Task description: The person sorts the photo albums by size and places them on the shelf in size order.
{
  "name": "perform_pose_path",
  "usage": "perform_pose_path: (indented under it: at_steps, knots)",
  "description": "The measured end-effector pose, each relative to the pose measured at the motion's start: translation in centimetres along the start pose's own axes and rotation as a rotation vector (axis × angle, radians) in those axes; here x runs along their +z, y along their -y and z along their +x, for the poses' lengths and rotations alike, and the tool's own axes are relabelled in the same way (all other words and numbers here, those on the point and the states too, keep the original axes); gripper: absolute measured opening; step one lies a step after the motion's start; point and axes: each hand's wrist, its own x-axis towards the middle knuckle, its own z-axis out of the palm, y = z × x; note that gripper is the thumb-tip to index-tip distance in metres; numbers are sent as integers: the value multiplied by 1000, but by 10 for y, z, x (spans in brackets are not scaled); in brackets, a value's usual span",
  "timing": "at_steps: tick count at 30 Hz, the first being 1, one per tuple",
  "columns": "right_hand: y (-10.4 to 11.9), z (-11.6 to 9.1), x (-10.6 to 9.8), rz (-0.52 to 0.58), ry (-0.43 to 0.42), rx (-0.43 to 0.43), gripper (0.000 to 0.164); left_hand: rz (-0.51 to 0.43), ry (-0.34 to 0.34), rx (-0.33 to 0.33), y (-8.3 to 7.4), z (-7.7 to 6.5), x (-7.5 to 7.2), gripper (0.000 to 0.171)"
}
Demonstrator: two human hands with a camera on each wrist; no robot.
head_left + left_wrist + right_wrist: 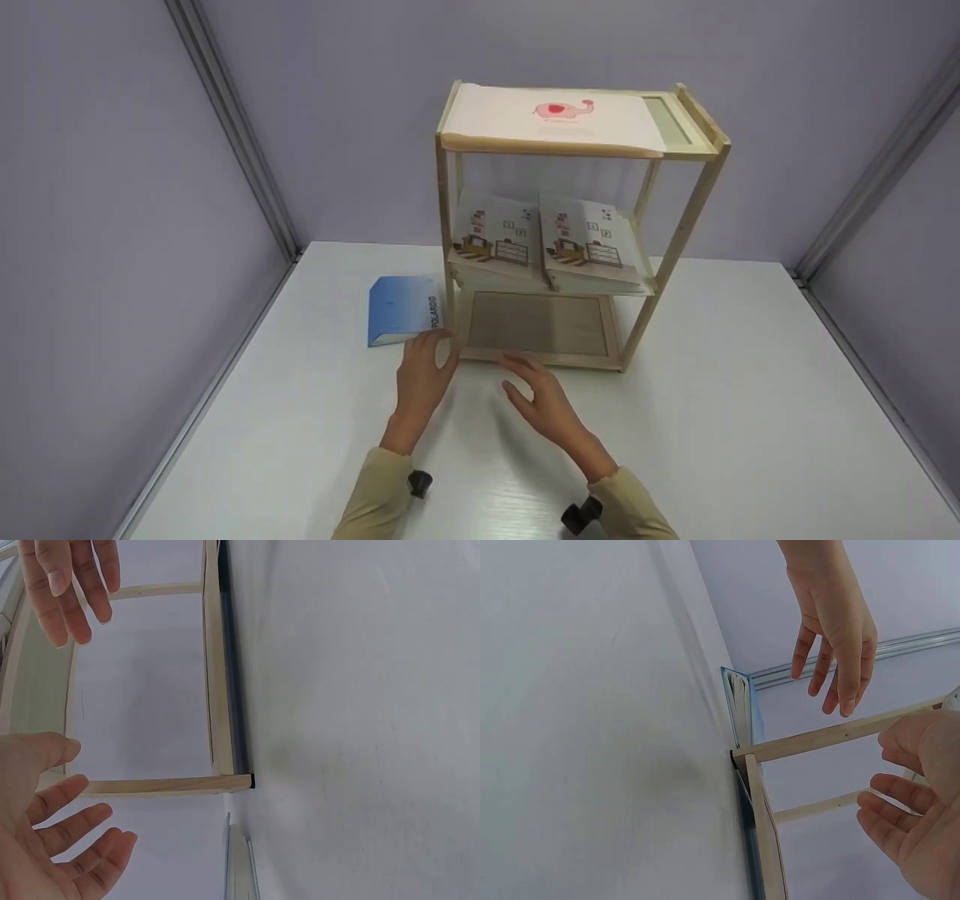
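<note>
A light wooden shelf rack (679, 214) stands on the white table. My left hand (424, 379) hovers in front of its left front post, near a blue book (401, 304) marked POLAROID that lies flat beside the rack. My right hand (549, 405) is held before the bottom shelf's front edge. In the left wrist view the left hand's fingers (82, 829) are loosely spread and hold nothing. The right wrist view shows the right hand (922, 802) with relaxed, bent fingers, holding nothing, apart from the wooden frame (810, 742).
Two stacks of printed booklets, the left stack (495, 236) and the right stack (589, 240), rest side by side on the middle shelf. A white sheet with a pink elephant (562, 111) covers most of the top. Pale walls (847, 97) enclose the table (750, 420).
</note>
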Motion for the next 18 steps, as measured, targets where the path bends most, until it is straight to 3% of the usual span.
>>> perform_pose_path:
  at_steps: [18]
  knots:
    - [-5,1,13,52,41,19,34,33,72,-112,27,5,-6,36]
